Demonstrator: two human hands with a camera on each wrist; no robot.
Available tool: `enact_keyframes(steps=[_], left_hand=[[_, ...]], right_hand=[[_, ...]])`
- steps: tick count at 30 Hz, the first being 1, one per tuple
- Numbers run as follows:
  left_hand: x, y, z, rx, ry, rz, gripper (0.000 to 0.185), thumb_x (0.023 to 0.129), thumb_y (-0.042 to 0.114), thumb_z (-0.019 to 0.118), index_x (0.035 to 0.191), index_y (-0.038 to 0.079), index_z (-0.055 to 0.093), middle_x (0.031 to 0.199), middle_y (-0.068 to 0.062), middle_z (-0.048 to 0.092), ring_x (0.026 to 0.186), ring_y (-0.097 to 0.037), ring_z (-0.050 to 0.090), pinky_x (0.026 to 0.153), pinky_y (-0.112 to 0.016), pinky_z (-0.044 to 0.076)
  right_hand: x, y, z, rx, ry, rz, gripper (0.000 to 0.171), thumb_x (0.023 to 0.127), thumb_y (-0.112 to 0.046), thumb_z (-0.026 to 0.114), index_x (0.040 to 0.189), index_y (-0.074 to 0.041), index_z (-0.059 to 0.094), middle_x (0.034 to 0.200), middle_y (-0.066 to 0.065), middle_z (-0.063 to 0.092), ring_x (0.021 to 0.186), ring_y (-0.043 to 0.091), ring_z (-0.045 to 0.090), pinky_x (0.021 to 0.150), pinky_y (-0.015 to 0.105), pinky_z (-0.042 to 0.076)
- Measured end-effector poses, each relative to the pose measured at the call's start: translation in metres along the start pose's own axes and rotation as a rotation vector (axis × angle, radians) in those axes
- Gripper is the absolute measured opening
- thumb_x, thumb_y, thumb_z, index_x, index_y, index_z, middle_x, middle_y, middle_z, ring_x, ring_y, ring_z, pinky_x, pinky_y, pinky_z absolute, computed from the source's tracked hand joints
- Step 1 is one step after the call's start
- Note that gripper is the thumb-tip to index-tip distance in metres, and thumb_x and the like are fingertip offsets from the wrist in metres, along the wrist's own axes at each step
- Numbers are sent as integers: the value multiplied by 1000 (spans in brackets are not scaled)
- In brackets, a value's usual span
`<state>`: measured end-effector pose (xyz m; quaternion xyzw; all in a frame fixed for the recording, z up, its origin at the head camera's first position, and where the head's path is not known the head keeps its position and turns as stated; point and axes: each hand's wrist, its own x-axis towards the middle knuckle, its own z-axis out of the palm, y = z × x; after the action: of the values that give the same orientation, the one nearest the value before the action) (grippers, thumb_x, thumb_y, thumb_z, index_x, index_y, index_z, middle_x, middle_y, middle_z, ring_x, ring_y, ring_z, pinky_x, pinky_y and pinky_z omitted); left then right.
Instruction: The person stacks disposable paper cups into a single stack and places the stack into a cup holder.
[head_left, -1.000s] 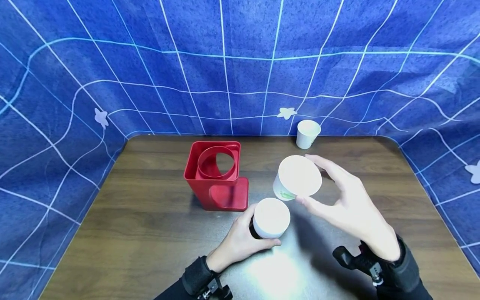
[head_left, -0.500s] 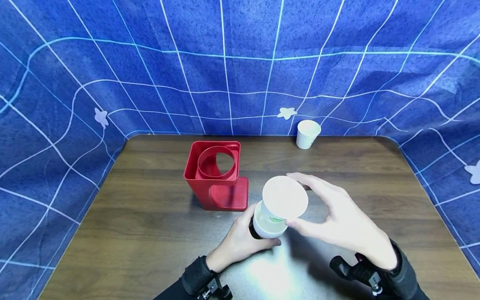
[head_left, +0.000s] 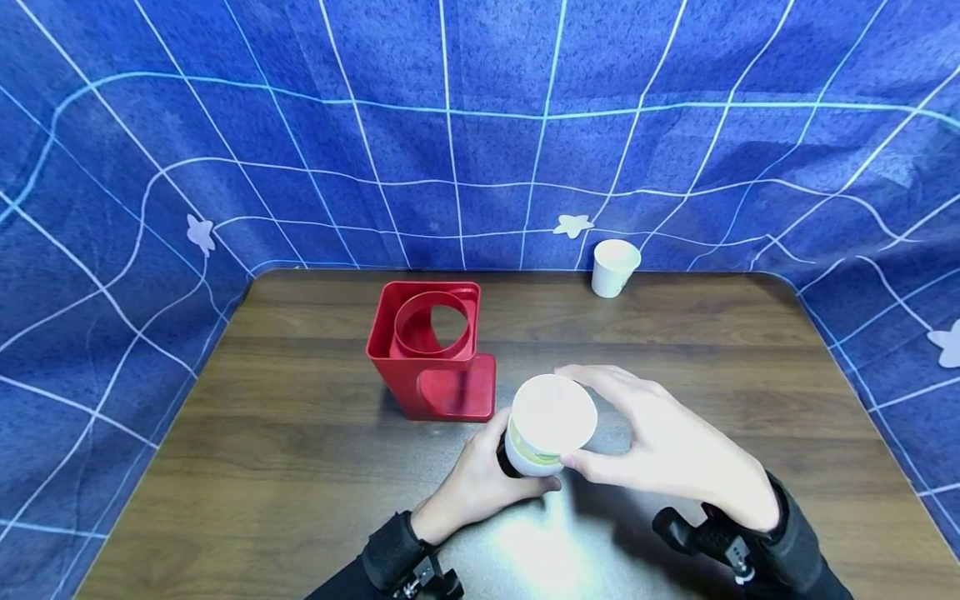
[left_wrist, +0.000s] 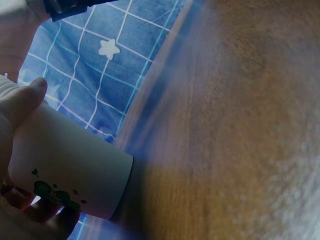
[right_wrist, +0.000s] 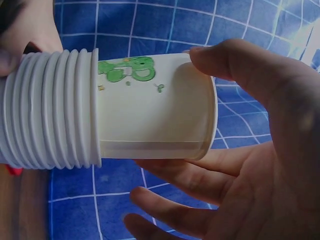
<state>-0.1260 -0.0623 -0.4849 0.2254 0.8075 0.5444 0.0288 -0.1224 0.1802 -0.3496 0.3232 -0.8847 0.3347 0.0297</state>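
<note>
My left hand (head_left: 480, 479) grips a stack of white paper cups (right_wrist: 55, 110), nested with their rolled rims close together. In the left wrist view, the lowest paper cup (left_wrist: 70, 155) has green printed figures, with thumb and fingers curled round it and its end at the wooden surface. My right hand (head_left: 660, 433) pinches another paper cup (head_left: 555, 417) between thumb and fingers. Part of this cup is inside the top of the stack. A green animal print shows on its exposed side in the right wrist view. The head view hides most of the stack beneath it.
A red plastic holder (head_left: 431, 387) with a square box, an inner ring and a flat foot stands left of the hands. Another white paper cup (head_left: 615, 271) stands upright at the back edge of the wooden table (head_left: 300, 467). Blue patterned cloth (head_left: 390, 125) rises behind.
My right hand has moved left and towards me with its paper cup, from beside the stack to over it, then lowered the cup partly inside. My left hand stays in place.
</note>
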Motion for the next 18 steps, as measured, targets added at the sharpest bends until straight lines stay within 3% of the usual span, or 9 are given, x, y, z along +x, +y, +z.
enact_keyframes(steps=[7, 18], left_hand=[[0, -1, 0, -8, 5, 0, 81, 70, 34, 96, 139, 31, 53, 128, 15, 67, 116, -7, 63, 104, -32, 49], [1, 0, 0, -1, 4, 13, 84, 71, 34, 95, 143, 31, 51, 130, 13, 67, 118, -8, 63, 104, -34, 50]], right_hand=[[2, 3, 2, -21, -51, 54, 69, 82, -38, 85, 143, -20, 57, 137, -8, 63, 129, 15, 58, 105, 50, 51], [4, 6, 10, -52, -83, 80, 67, 79, -36, 87, 138, -18, 60, 132, -7, 64, 126, 16, 58, 105, 47, 51]])
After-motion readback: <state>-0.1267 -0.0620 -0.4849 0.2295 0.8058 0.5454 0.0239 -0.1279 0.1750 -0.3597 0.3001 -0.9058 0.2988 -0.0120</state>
